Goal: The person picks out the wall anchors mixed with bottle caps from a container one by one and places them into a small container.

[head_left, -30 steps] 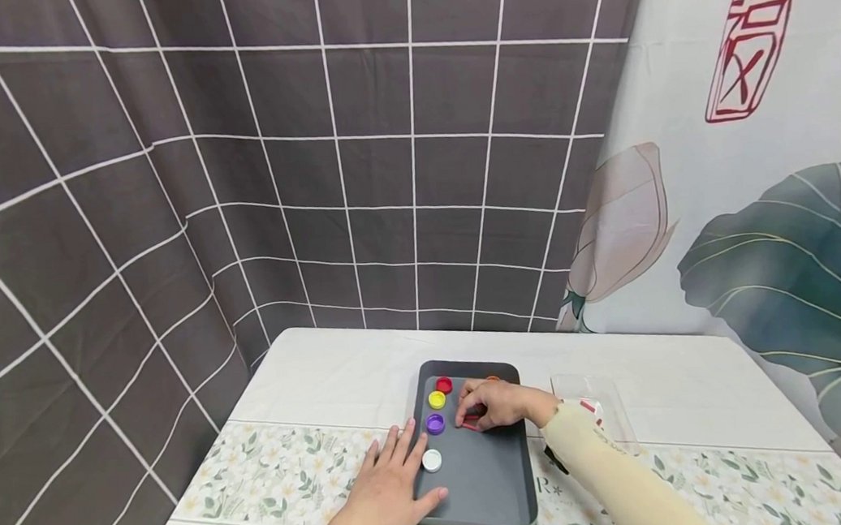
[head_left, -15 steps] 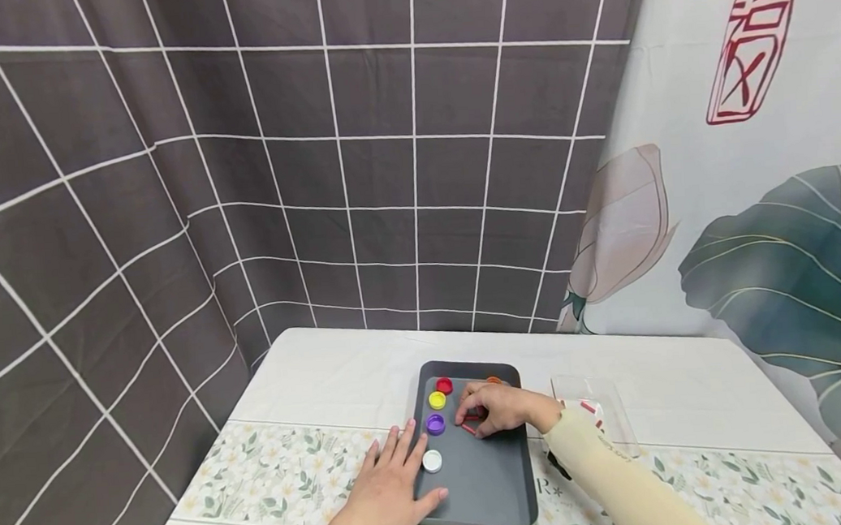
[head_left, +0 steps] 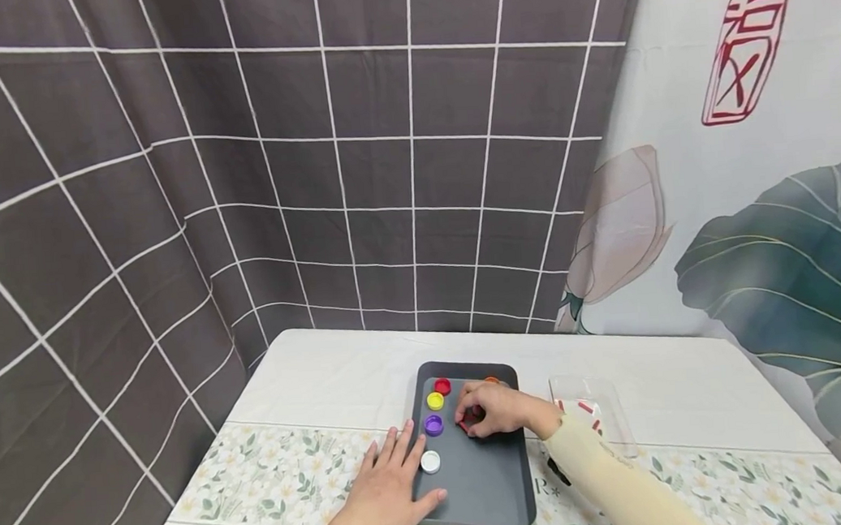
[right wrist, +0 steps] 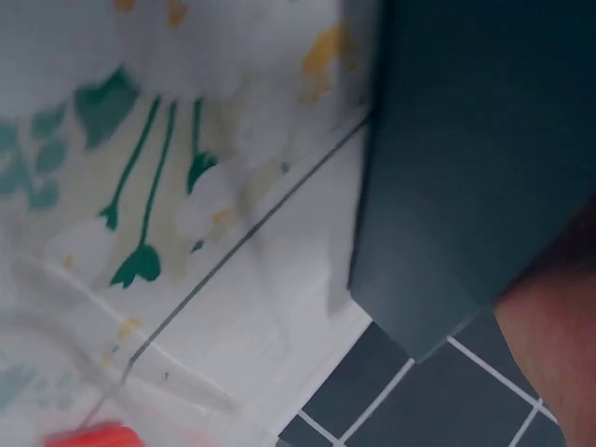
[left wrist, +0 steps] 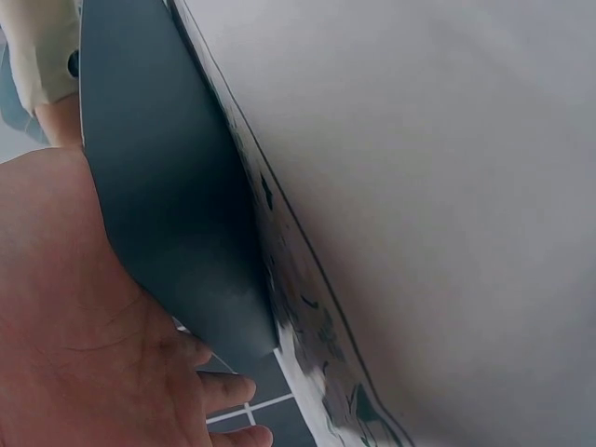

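My left hand (head_left: 383,489) lies flat at the left edge of the grey tray (head_left: 473,486), fingers spread and thumb over the rim; in the left wrist view its palm (left wrist: 84,317) is beside the tray's outer wall (left wrist: 168,168). Inside the tray, my right hand (head_left: 495,408) pinches a thin red stick (head_left: 464,427) between thumb and fingers, low over the tray floor. More red shows under the fingers, mostly hidden. Down the tray's left side stand round caps: red (head_left: 442,386), yellow (head_left: 435,401), purple (head_left: 433,425) and white (head_left: 430,462).
An orange cap (head_left: 491,379) shows partly behind the right hand. Right of the tray is a clear plastic box (head_left: 614,412) with several red sticks (head_left: 586,406) in it. Dark tiled-pattern cloth (head_left: 390,240) hangs behind the white table (head_left: 340,366).
The right thumb and fingertips shift slightly, and the red stick turns from nearly level to slanting within their grip. The left hand stays in place.
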A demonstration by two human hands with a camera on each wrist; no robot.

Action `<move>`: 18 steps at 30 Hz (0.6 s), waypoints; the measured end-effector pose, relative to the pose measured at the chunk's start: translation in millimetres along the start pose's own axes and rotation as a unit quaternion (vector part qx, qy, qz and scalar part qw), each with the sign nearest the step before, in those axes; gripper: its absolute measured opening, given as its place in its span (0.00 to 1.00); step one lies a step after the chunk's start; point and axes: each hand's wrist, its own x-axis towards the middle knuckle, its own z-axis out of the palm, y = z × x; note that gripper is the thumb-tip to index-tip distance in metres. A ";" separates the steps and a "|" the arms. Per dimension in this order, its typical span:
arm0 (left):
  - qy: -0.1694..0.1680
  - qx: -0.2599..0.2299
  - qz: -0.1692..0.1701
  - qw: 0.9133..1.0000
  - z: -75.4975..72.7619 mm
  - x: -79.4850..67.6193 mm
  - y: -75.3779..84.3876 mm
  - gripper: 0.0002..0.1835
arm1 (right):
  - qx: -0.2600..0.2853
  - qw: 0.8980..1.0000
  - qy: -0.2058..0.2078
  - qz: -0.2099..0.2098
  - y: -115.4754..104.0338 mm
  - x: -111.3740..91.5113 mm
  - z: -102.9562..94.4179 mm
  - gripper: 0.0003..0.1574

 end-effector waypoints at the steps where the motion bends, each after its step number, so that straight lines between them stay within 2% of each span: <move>1: 0.000 0.000 0.000 1.000 0.3 -0.1 0.1 0.49 | 0.003 1.000 0.009 -0.005 -1.0 -2.6 -1.3 0.11; 5: 0.002 0.000 0.002 1.000 0.6 -0.5 0.2 0.49 | 0.034 0.998 0.049 -0.021 -3.7 -16.7 -11.4 0.11; 8: 0.004 -0.002 0.005 1.000 0.5 -1.0 0.5 0.49 | 0.079 0.994 0.078 -0.021 -1.6 -32.2 -21.5 0.11; 13: 0.008 -0.002 0.008 1.000 0.2 -1.6 0.9 0.48 | 0.142 0.982 0.122 0.007 10.3 -64.7 -37.1 0.13; 18: 0.006 -0.002 0.008 1.000 0.5 -2.8 0.4 0.48 | 0.156 0.974 0.156 0.050 21.6 -98.1 -50.4 0.15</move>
